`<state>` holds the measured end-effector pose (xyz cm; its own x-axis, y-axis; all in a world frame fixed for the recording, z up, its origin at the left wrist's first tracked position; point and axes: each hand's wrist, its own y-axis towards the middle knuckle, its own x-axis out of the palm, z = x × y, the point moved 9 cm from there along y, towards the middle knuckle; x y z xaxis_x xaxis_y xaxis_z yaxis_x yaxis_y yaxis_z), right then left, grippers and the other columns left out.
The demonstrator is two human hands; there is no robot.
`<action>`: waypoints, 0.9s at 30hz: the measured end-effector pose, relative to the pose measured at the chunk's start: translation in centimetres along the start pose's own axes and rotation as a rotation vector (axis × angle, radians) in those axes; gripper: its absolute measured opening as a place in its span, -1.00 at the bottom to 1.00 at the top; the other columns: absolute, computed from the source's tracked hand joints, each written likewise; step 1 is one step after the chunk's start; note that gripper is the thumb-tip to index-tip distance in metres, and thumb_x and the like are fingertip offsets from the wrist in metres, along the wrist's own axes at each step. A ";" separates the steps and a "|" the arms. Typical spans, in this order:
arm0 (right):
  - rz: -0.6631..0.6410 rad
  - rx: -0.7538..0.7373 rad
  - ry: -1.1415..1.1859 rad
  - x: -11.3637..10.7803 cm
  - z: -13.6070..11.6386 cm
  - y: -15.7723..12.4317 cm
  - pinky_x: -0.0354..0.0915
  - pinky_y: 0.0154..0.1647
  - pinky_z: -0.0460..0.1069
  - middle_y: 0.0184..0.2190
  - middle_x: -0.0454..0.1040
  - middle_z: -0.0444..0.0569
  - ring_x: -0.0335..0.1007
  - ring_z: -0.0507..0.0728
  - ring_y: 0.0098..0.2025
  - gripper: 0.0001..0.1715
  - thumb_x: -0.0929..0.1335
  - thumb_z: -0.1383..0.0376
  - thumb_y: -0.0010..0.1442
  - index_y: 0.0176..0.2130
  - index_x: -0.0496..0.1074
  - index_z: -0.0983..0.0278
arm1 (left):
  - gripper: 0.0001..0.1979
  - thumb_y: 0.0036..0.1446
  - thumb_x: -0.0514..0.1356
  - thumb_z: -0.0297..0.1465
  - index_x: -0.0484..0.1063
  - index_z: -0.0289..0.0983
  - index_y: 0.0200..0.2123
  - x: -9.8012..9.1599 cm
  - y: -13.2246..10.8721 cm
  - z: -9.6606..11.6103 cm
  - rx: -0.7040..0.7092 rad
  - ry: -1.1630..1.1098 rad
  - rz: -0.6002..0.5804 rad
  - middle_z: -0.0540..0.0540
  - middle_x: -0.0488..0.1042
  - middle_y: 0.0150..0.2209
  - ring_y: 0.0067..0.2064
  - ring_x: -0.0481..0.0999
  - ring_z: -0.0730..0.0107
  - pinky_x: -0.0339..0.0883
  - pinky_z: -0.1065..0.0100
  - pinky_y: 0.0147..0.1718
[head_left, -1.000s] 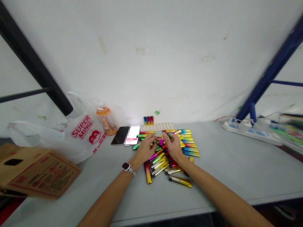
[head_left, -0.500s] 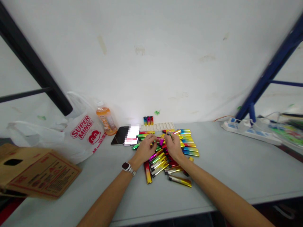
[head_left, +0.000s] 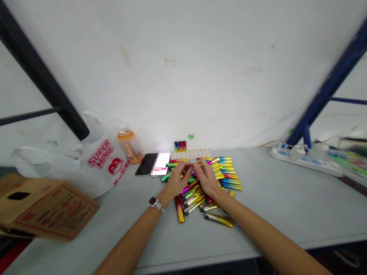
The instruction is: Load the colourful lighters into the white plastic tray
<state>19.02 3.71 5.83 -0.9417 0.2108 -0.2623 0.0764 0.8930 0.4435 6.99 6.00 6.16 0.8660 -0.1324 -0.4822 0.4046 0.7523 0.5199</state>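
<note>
Metallic foil in gold, green, magenta, red and blue gives the slim, black-ended lighters (head_left: 194, 199) a mirror gloss. They lie in an overlapping heap beneath both hands on the smooth grey worktop (head_left: 275, 198), with one loose lighter (head_left: 218, 219) at five o'clock. The left hand (head_left: 176, 181) is half curled, the right hand (head_left: 207, 178) cupped, their fingertips meeting; I cannot tell what either grips. At eleven o'clock three short upright cylinders (head_left: 180, 146) stand by a bumpy pale panel (head_left: 190, 154). At nine, a crinkled plastic bag (head_left: 99, 168) reads "SUPER MING" in red; the cardboard box (head_left: 54, 208) beside it bears print too small to read.
</note>
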 end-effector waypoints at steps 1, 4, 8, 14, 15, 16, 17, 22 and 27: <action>-0.006 0.005 0.015 0.1 0.0 -0.1 0.10 -0.42 -0.04 -0.53 0.28 -0.20 0.20 0.07 -0.47 -0.66 0.19 0.00 0.33 -0.26 0.27 0.20 | -0.77 0.31 0.06 -0.29 0.41 -0.27 -0.10 -0.2 0.0 0.1 -0.014 -0.048 0.024 -0.13 0.50 -0.18 -0.18 0.50 0.33 0.41 0.29 -0.15; -0.005 0.024 0.031 0.3 0.4 -0.2 0.13 -0.39 -0.02 -0.46 0.33 -0.17 0.25 0.09 -0.43 -0.68 0.14 0.01 0.36 -0.21 0.22 0.18 | -0.74 0.29 0.10 -0.24 0.41 -0.26 -0.07 -0.2 0.1 0.2 -0.024 -0.121 0.067 -0.14 0.52 -0.16 -0.16 0.52 0.33 0.42 0.30 -0.13; -0.013 0.042 0.017 0.4 0.7 -0.2 0.14 -0.37 -0.01 -0.47 0.30 -0.18 0.25 0.10 -0.44 -0.68 0.12 0.00 0.37 -0.22 0.18 0.17 | -0.73 0.21 0.20 -0.23 0.45 -0.28 -0.11 0.4 0.7 -0.2 -0.052 -0.192 0.068 -0.15 0.54 -0.17 -0.18 0.54 0.34 0.45 0.32 -0.17; 0.104 0.034 -0.055 -2.2 1.0 1.1 0.19 -0.14 0.02 -0.22 0.42 -0.06 0.36 0.15 -0.19 -0.65 0.14 -0.01 0.36 -0.11 0.24 0.18 | -0.72 0.14 0.26 -0.23 0.43 -0.30 -0.18 -0.6 4.2 0.0 -0.098 -0.336 0.054 -0.12 0.55 -0.25 -0.21 0.57 0.35 0.48 0.31 -0.17; 0.148 0.037 -0.065 -3.0 1.1 1.4 0.19 -0.10 0.03 -0.17 0.43 -0.03 0.36 0.16 -0.14 -0.63 0.14 -0.01 0.36 -0.09 0.25 0.19 | -0.73 0.14 0.26 -0.24 0.43 -0.30 -0.18 -1.0 5.4 0.1 -0.089 -0.314 0.053 -0.11 0.55 -0.27 -0.23 0.57 0.36 0.48 0.31 -0.18; 0.186 0.044 -0.070 -3.7 1.3 1.7 0.18 -0.08 0.04 -0.15 0.44 -0.01 0.35 0.16 -0.12 -0.62 0.15 -0.01 0.35 -0.08 0.26 0.19 | -0.73 0.14 0.26 -0.25 0.43 -0.30 -0.17 -1.5 6.6 0.1 -0.072 -0.270 0.068 -0.11 0.55 -0.28 -0.23 0.57 0.36 0.47 0.32 -0.19; 0.214 0.056 -0.068 -4.4 1.6 1.9 0.18 -0.08 0.04 -0.15 0.44 -0.01 0.35 0.17 -0.11 -0.61 0.15 -0.02 0.35 -0.09 0.27 0.20 | -0.74 0.13 0.26 -0.26 0.44 -0.30 -0.17 -1.9 8.0 0.2 -0.048 -0.198 0.073 -0.10 0.55 -0.29 -0.25 0.56 0.37 0.47 0.33 -0.20; 0.227 0.115 -0.039 -5.4 3.3 2.6 0.19 -0.24 -0.01 -0.36 0.43 -0.11 0.35 0.13 -0.31 -0.58 0.12 -0.05 0.35 -0.23 0.28 0.19 | -0.86 0.14 0.22 -0.41 0.49 -0.29 -0.21 -0.6 13.9 -1.3 0.031 0.185 -0.081 -0.10 0.57 -0.31 -0.33 0.52 0.41 0.42 0.33 -0.22; 0.176 0.073 -0.042 -4.9 3.5 2.9 0.19 -0.29 -0.03 -0.44 0.41 -0.12 0.33 0.11 -0.36 -0.52 0.11 -0.05 0.36 -0.32 0.33 0.20 | -0.87 0.08 0.23 -0.49 0.52 -0.31 -0.26 1.7 16.4 -4.2 0.031 0.397 -0.166 -0.14 0.59 -0.29 -0.27 0.53 0.31 0.39 0.27 -0.16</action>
<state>24.98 6.68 5.37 -0.8974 0.3809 -0.2225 0.2632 0.8671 0.4229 13.83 20.80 10.95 0.6104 0.0132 -0.7920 0.5429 0.7211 0.4304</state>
